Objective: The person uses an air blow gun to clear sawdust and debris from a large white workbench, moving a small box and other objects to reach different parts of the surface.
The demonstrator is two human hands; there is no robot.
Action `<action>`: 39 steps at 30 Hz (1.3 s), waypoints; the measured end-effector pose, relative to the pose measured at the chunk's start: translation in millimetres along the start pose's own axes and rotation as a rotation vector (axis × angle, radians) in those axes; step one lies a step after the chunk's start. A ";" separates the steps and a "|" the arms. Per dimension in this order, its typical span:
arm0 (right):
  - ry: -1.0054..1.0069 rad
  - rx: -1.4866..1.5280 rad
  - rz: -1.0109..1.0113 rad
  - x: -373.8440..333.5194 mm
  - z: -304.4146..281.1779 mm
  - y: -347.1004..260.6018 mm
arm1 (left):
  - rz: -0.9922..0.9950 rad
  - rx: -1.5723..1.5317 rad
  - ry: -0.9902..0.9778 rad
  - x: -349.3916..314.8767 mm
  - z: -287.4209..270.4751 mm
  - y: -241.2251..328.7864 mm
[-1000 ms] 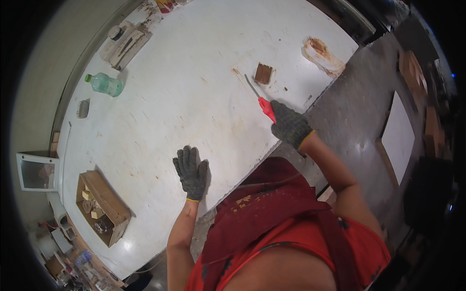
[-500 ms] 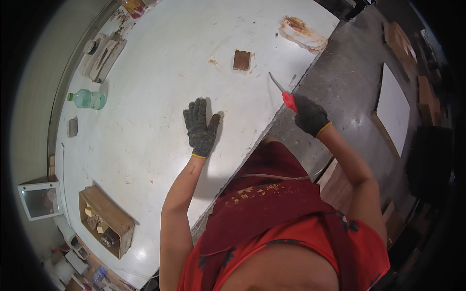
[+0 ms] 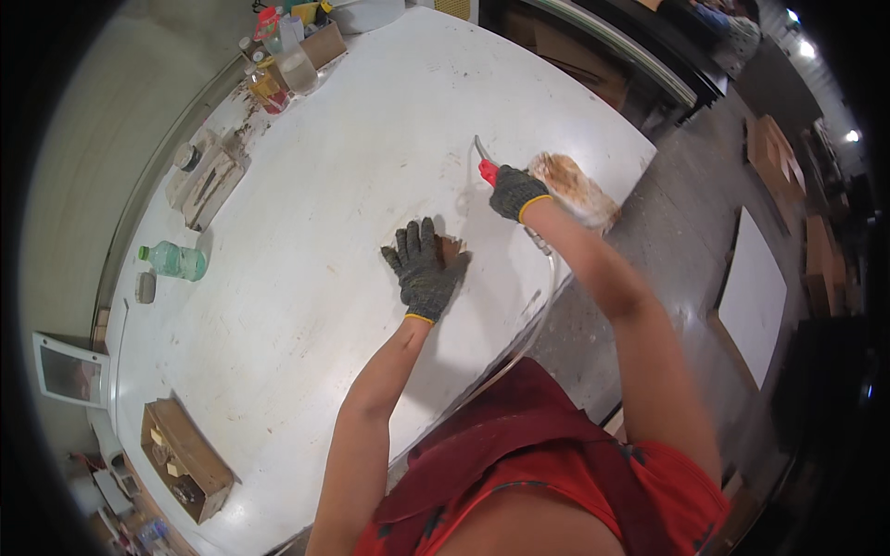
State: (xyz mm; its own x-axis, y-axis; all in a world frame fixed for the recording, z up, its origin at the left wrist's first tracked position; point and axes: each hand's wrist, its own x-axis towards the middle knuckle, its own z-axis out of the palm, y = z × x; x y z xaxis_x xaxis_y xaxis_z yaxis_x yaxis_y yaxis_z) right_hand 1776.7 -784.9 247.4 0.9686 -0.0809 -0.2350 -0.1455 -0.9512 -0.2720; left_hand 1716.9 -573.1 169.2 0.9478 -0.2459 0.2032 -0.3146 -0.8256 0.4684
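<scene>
My left hand, in a dark grey knit glove with a yellow cuff, rests spread over the white table. A small brown block shows between its fingers and thumb, partly hidden by the hand. Farther right, my right hand, gloved alike, is closed around a red air blow gun with a thin curved metal nozzle. Its pale hose hangs from the hand down past the table's near edge. Just right of that hand lies a white cloth with brown stains.
Bottles and a small carton stand at the far left edge. Along the left side are dirty blocks, a green-tinted bottle and an open cardboard box of scraps. A white panel is beyond the table's right edge.
My left hand has moved right and onto the brown block. My right hand has swung forward and left over the table with the blow gun, and the hose has come into view.
</scene>
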 end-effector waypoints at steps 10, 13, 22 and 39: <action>-0.103 0.201 0.061 155.3 -27.4 23.9 | -0.281 0.081 0.223 33.5 -7.8 -47.1; -0.147 0.131 0.007 192.8 -29.3 29.8 | -0.306 0.170 0.273 9.1 -26.8 -68.5; -0.254 -0.042 -0.451 174.9 -49.6 -107.0 | -0.458 0.344 0.386 -29.8 -51.8 -108.3; -0.058 -0.295 -0.733 196.9 114.4 -391.6 | -0.675 0.131 0.756 10.3 -90.9 -245.5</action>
State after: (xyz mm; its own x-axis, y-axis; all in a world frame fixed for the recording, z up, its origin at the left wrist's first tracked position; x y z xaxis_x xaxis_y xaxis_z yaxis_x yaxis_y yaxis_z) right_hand 2001.3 -394.3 200.9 0.7837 0.6047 -0.1419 0.5928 -0.7964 -0.1199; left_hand 1799.1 -326.7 134.5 0.6298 0.6384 0.4424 0.3237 -0.7335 0.5977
